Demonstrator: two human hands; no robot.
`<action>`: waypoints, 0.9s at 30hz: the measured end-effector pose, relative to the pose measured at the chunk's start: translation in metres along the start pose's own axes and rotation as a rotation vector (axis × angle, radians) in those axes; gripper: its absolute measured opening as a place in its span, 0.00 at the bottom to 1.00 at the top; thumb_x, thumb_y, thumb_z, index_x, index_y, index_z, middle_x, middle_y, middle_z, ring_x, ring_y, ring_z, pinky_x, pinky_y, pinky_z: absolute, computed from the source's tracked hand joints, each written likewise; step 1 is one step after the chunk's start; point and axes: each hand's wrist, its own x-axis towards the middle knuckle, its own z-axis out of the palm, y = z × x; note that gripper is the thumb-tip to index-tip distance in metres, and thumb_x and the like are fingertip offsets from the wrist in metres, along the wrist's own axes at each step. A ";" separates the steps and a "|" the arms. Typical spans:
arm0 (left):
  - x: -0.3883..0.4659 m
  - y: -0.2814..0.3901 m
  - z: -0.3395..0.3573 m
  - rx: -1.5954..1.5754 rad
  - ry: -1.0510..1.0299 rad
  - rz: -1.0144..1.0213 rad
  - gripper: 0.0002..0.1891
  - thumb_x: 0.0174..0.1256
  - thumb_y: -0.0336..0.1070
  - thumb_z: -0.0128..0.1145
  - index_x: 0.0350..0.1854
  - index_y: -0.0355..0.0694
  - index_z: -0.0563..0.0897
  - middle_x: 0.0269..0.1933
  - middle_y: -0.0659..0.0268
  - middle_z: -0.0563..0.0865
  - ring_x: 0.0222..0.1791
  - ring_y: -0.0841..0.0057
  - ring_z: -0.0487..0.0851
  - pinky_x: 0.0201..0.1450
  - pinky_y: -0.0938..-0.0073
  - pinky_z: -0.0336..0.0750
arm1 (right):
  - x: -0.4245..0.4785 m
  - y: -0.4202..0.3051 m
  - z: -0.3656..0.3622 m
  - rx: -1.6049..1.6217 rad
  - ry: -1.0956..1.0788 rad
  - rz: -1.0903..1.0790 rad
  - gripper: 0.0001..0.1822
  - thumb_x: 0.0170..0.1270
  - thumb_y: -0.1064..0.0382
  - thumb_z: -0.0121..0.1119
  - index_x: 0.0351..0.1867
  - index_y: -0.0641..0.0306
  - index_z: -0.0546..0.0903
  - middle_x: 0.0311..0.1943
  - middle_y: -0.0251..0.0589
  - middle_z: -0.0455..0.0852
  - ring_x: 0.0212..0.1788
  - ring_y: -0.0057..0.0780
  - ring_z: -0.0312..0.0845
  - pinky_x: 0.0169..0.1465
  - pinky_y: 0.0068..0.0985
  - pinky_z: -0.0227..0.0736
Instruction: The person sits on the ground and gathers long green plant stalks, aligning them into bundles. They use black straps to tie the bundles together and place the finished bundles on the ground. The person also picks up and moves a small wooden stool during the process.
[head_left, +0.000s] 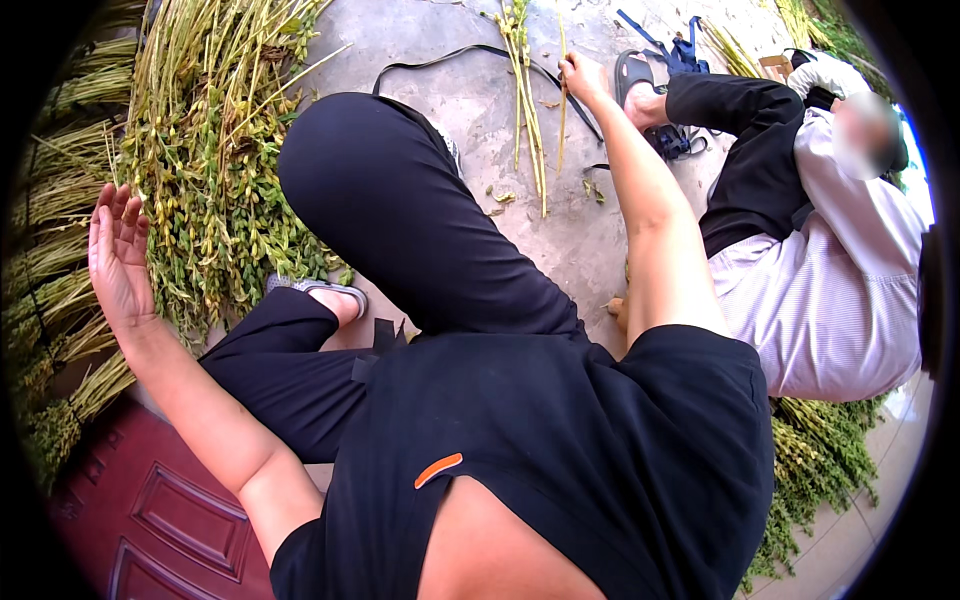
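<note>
My left hand (124, 262) is raised palm up at the left, its fingers apart and nothing in it. Beside it lies a large heap of cut plants (225, 217) with seed capsules and pale stems. On the right, my right hand (581, 79) is closed around a thin plant stalk (562, 146), which hangs over the concrete floor and sticks out past both sides of the fist. Just left of that stalk, a few loose stalks (529, 112) with green tops lie on the floor. A black strap (450, 54) curves behind them.
A co-worker (817, 300) in a pale striped top sits close at my right, a sandalled foot (636, 82) near my right hand. Blue straps (682, 52) lie beyond. Tied plant bundles (67, 225) line the far left, above a dark red panelled door (180, 517). More plants (810, 472) lie lower right.
</note>
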 end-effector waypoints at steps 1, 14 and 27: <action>0.000 -0.001 0.001 0.015 0.005 0.005 0.18 0.76 0.37 0.47 0.63 0.35 0.72 0.57 0.60 0.80 0.53 0.75 0.81 0.54 0.76 0.77 | -0.007 0.014 0.016 0.063 -0.070 0.099 0.14 0.65 0.52 0.56 0.45 0.54 0.84 0.30 0.38 0.89 0.41 0.34 0.86 0.49 0.32 0.76; -0.007 -0.034 -0.008 0.022 0.117 -0.023 0.17 0.75 0.37 0.49 0.61 0.37 0.74 0.53 0.63 0.83 0.51 0.78 0.82 0.53 0.79 0.77 | 0.013 0.065 0.123 -0.163 0.026 0.116 0.12 0.67 0.57 0.55 0.46 0.56 0.82 0.30 0.39 0.89 0.32 0.28 0.87 0.45 0.29 0.77; 0.005 -0.040 0.019 0.140 0.103 -0.079 0.16 0.75 0.38 0.50 0.59 0.38 0.76 0.51 0.64 0.84 0.50 0.79 0.82 0.52 0.79 0.77 | -0.001 0.034 0.127 -0.124 -0.244 0.238 0.16 0.62 0.47 0.59 0.49 0.43 0.84 0.49 0.41 0.86 0.54 0.38 0.80 0.57 0.35 0.73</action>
